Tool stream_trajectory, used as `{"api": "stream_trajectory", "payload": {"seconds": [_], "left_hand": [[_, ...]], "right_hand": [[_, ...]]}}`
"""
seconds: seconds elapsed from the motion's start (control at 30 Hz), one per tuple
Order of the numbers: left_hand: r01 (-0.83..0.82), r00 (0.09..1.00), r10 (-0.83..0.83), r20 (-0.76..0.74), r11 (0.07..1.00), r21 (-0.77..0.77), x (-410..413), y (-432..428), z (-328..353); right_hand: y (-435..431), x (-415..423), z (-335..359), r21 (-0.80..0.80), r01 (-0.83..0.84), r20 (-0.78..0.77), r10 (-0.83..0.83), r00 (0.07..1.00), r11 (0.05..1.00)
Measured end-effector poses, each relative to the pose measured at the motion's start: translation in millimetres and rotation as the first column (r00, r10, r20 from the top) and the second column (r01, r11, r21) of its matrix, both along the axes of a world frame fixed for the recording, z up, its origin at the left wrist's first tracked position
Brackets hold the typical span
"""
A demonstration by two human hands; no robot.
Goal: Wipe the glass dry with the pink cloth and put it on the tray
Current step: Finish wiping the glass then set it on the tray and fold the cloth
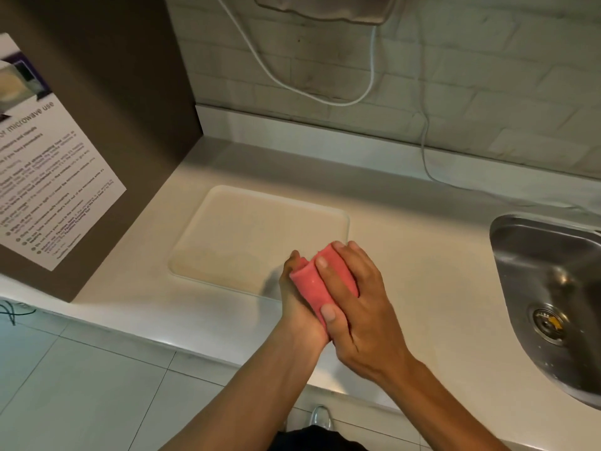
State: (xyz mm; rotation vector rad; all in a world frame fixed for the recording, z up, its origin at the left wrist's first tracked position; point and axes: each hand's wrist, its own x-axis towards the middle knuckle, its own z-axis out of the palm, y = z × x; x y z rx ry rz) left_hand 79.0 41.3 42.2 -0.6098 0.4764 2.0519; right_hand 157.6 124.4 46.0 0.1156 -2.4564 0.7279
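Our right hand (353,297) sits nearest the lens, fingers spread and wrapped over the pink cloth (317,284), thumb pressed along its near side; our left hand (297,301) cups the same bundle from beneath, its fingers mostly hidden behind the cloth, so we cannot tell how they lie, only that a fingertip shows at the far top edge. The glass itself is not visible; we judge it to be swaddled inside the cloth between both palms, held above the front of the white counter (422,288), just beside the near right corner of the pale tray (195,255); the tray holds nothing yet. The steel sink (536,288) lies well apart to the right. We judge the drying to be under way, the placing not yet done. The risks from here: a wet glass may slip through loose folds if we relax our grip while turning it; squeezing too hard could crack thin walls; releasing the cloth over the counter edge could send the glass down to the tiled floor (81,385).
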Motion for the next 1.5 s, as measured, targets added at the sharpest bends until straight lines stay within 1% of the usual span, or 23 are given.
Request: {"api": "stream_trajectory", "payload": {"seconds": [0.07, 0.17, 0.23, 0.27, 0.33, 0.43, 0.47, 0.5, 0.57, 0.63, 0.77, 0.83, 0.87, 0.97, 1.03, 1.13, 1.23, 1.3, 1.33, 1.37, 1.43, 1.47, 1.5], "left_hand": [[-0.004, 0.999, 0.002, -0.034, 0.998, -0.056, 1.8, 0.3, -0.3], [-0.012, 1.0, 0.012, -0.002, 0.996, -0.093, -1.3, 2.0, 1.1], [-0.033, 0.999, 0.035, 0.02, 0.995, -0.094, -3.9, 1.3, -1.6], [-0.041, 0.999, 0.043, 0.025, 0.996, -0.079, -3.3, 0.6, -3.8], [-0.032, 0.999, 0.033, 0.008, 0.996, -0.079, 1.6, -0.4, -8.5], [-0.035, 0.999, 0.035, -0.011, 0.998, -0.045, 10.3, -1.6, -11.2], [-0.028, 0.999, 0.028, -0.015, 1.0, -0.011, 11.3, -2.2, -11.1], [-0.022, 0.999, 0.022, -0.024, 1.0, 0.009, 11.5, -2.4, -11.8], [-0.006, 0.997, 0.004, -0.081, 1.0, -0.022, 11.5, -2.3, -10.6], [-0.015, 0.997, 0.014, -0.081, 1.0, -0.006, 8.6, -2.6, -8.6], [-0.069, 0.993, 0.066, -0.103, 0.997, -0.028, -5.3, -6.2, -5.0], [-0.042, 0.992, 0.041, -0.119, 0.999, -0.006, -8.5, -6.6, 1.1], [-0.041, 0.991, 0.04, -0.124, 0.999, -0.002, -7.8, -5.7, 2.0], [-0.071, 0.983, 0.069, -0.169, 0.997, -0.011, -2.6, -1.6, -2.4], [-0.049, 0.985, 0.042, -0.168, 0.998, -0.04, -1.5, -0.4, -6.4], [-0.014, 0.99, -0.002, -0.144, 0.994, -0.107, -1.4, -3.3, -11.2], [-0.017, 0.981, -0.018, -0.193, 0.984, -0.177, -0.5, -5.6, -12.8], [-0.023, 0.973, -0.028, -0.231, 0.976, -0.218, -0.6, -8.0, -9.7], [-0.02, 0.967, -0.042, -0.253, 0.971, -0.24, -1.4, -9.2, -7.7], [-0.017, 0.959, -0.057, -0.278, 0.967, -0.256, -2.6, -10.8, -5.3], [-0.02, 0.944, -0.072, -0.322, 0.961, -0.274, -7.5, -13.7, -0.4], [-0.034, 0.94, -0.067, -0.333, 0.957, -0.288, -11.4, -15.4, 1.7], [-0.054, 0.936, -0.057, -0.346, 0.952, -0.301, -16.5, -17.8, 4.7]], "right_hand": [[3.9, -8.6, 11.6, -0.084, 0.04, 0.069, -0.034, 0.997, 0.996], [-5.3, -5.1, 12.7, -0.328, 0.153, 0.204, -0.088, 0.975, 0.932], [-14.5, 3.3, 3.7, -0.454, 0.127, 0.189, -0.044, 0.981, 0.882], [-17.5, 7.2, -0.1, -0.473, 0.107, 0.174, -0.026, 0.984, 0.874], [-18.7, 10.3, 0.3, -0.402, 0.084, 0.151, -0.024, 0.988, 0.912], [-4.1, 7.1, 5.1, -0.135, 0.012, 0.083, -0.001, 0.997, 0.991], [2.3, 4.5, 8.8, -0.099, -0.013, 0.086, 0.022, 0.996, 0.995], [7.3, 1.8, 14.3, -0.117, -0.018, 0.117, 0.032, 0.993, 0.993], [10.7, -3.8, 22.1, -0.257, 0.017, 0.172, 0.028, 0.985, 0.966], [5.5, -6.5, 20.6, -0.378, 0.054, 0.173, 0.014, 0.985, 0.924], [-18.0, 5.4, 4.0, -0.523, 0.056, 0.167, 0.038, 0.985, 0.851], [-28.1, 10.2, -0.4, -0.511, 0.078, 0.164, 0.008, 0.986, 0.856], [-29.5, 8.5, 0.9, -0.461, 0.08, 0.123, -0.026, 0.992, 0.884], [-19.9, -0.8, 6.3, -0.214, 0.02, -0.028, -0.027, 0.999, 0.977], [-7.8, -5.5, 13.2, -0.194, 0.027, 0.059, -0.016, 0.998, 0.981], [-2.2, -6.8, 20.9, -0.384, 0.154, 0.281, -0.044, 0.959, 0.91], [-3.1, -8.6, 22.0, -0.459, 0.209, 0.364, -0.032, 0.931, 0.864], [1.8, -10.2, 23.6, -0.595, 0.211, 0.388, 0.047, 0.921, 0.775], [4.4, -11.5, 25.0, -0.704, 0.208, 0.376, 0.107, 0.921, 0.679], [6.1, -12.7, 25.9, -0.826, 0.195, 0.335, 0.181, 0.925, 0.529], [7.3, -15.4, 25.6, -0.981, 0.165, 0.188, 0.291, 0.938, 0.102], [7.5, -16.0, 25.2, -0.983, 0.153, 0.115, 0.302, 0.946, -0.105], [8.8, -16.0, 23.6, -0.958, 0.142, 0.066, 0.287, 0.956, -0.251]]}}
